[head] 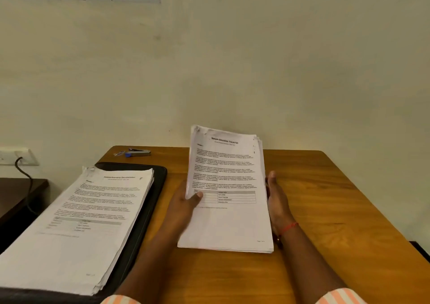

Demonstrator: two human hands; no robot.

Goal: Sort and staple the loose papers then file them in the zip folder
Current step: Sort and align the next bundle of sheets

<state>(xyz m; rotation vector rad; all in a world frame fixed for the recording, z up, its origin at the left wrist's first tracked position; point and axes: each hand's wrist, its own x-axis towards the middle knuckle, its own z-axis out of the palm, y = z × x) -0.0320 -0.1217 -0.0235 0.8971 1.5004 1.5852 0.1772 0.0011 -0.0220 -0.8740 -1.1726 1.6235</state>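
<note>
One paper stack (226, 187) between both hands (183, 202).

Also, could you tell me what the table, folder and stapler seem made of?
Table: wood or wood-look laminate, visible grain, slight sheen. Folder: black, matte, probably faux leather or fabric; unclear. Stapler: grey, likely metal, with a blue plastic-looking end.

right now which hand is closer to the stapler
Left. The stapler lies beyond and left of the transcript stack; the left hand grips the stack's left edge, the right hand rests against its right edge, farther off.
</note>
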